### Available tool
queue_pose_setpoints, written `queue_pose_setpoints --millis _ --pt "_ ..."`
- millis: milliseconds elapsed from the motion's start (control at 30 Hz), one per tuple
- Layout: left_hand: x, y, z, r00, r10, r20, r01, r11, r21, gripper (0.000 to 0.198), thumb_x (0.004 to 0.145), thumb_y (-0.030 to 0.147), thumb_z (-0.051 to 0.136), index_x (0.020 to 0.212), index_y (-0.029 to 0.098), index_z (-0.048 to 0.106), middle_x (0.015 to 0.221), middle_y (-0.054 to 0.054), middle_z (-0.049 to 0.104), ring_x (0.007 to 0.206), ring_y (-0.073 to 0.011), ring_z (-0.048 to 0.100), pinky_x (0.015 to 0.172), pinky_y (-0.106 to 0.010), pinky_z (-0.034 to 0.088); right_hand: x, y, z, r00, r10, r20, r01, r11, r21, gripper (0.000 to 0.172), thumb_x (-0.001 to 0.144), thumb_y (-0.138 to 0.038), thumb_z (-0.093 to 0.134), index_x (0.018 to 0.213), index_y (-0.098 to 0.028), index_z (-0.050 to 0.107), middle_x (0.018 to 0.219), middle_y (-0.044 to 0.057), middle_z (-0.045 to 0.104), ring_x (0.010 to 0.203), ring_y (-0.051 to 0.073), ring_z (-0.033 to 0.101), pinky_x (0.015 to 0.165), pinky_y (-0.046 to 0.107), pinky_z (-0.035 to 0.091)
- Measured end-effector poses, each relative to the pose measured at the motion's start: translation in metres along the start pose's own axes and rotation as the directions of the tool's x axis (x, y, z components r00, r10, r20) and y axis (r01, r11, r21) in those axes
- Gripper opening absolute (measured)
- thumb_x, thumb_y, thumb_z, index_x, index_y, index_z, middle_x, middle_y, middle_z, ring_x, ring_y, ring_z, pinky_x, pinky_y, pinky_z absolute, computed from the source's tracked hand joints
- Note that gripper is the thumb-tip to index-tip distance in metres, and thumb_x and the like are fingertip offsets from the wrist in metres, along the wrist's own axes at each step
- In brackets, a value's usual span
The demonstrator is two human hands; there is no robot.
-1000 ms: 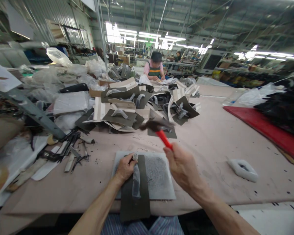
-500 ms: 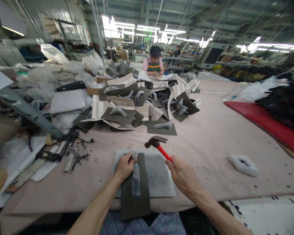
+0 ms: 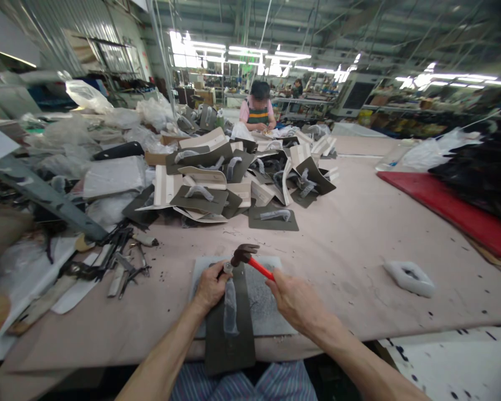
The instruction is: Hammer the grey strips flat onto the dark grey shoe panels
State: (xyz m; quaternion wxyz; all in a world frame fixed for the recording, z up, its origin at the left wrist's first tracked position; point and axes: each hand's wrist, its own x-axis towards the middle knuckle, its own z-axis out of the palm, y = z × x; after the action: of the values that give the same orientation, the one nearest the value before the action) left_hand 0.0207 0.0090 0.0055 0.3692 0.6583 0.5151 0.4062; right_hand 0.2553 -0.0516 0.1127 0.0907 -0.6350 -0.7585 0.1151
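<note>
My right hand (image 3: 294, 301) is closed round the red handle of a hammer (image 3: 250, 260). Its dark head sits just above a small metal punch (image 3: 229, 268), which my left hand (image 3: 211, 287) pinches upright. The punch stands at the far end of a dark grey card (image 3: 229, 328) with a plastic-wrapped piece on it. The card lies lengthwise on a scuffed grey pad (image 3: 267, 301) at the table's near edge and hangs over that edge.
A heap of similar dark and cream cards (image 3: 237, 184) fills the table beyond. Loose metal tools (image 3: 123, 262) lie to the left, a white foam piece (image 3: 409, 277) to the right, a red mat (image 3: 446, 214) far right. A person in a pink top (image 3: 259, 108) works at the far end.
The hammer has swung down and left from a raised position, and its head is now at the punch top. My left hand has stayed on the punch.
</note>
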Motion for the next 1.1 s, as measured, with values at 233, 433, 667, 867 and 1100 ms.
queue_pose_setpoints --millis 233,433,667,867,1100 --pt "0.000 -0.002 0.000 1.000 -0.005 -0.011 0.005 1.000 0.009 0.020 0.078 0.023 0.061 0.096 0.021 0.070 0.088 -0.004 0.074 0.083 -0.0195 0.067 0.079 -0.027 0.050 -0.013 0.083 0.037 0.920 0.383 0.084 -0.389 0.918 0.078 0.033 0.102 -0.035 0.032 0.086 -0.019 0.058 0.072 0.006 0.065 0.068 0.020 0.061 0.061 0.028 0.035" --pt "0.001 0.004 -0.003 0.998 -0.040 0.041 0.043 0.996 -0.077 0.043 0.078 0.023 0.061 0.121 0.020 0.063 0.103 -0.005 0.075 0.095 -0.0193 0.068 0.091 -0.030 0.051 -0.022 0.067 0.050 0.964 0.198 -0.177 -0.209 0.977 -0.046 0.044 0.092 -0.017 0.041 0.135 -0.010 0.046 0.129 0.021 0.055 0.115 0.030 0.054 0.091 0.042 0.042" --pt "0.007 0.007 -0.005 0.991 -0.114 0.063 0.125 0.971 -0.204 0.024 0.070 0.022 0.067 0.093 0.017 0.072 0.090 -0.004 0.076 0.084 -0.0190 0.069 0.082 -0.029 0.053 0.002 -0.062 0.042 0.803 -0.586 0.106 0.591 0.806 -0.017 0.034 0.077 -0.018 0.058 0.111 -0.023 0.061 0.133 0.009 0.052 0.111 0.027 0.049 0.094 0.042 0.041" --pt "0.023 0.029 -0.001 0.841 -0.456 -0.291 0.194 0.757 -0.624 0.038 0.062 0.039 0.079 0.085 0.012 0.065 0.076 -0.005 0.072 0.067 -0.0178 0.069 0.062 -0.028 0.056 0.005 -0.075 0.064 0.883 -0.467 0.041 0.465 0.860 -0.211 0.022 0.080 -0.021 0.056 0.100 -0.014 0.061 0.110 0.016 0.061 0.099 0.028 0.055 0.098 0.047 0.038" --pt "0.026 0.093 -0.053 0.890 -0.070 -0.451 -0.165 0.872 -0.461 0.034 0.069 0.033 0.080 0.094 0.015 0.065 0.086 -0.003 0.074 0.077 -0.0161 0.071 0.077 -0.029 0.058 0.024 -0.087 0.027 0.999 -0.026 -0.045 0.020 0.992 -0.124 0.028 0.097 -0.038 0.042 0.102 -0.016 0.059 0.085 0.012 0.068 0.080 0.027 0.067 0.074 0.039 0.047"
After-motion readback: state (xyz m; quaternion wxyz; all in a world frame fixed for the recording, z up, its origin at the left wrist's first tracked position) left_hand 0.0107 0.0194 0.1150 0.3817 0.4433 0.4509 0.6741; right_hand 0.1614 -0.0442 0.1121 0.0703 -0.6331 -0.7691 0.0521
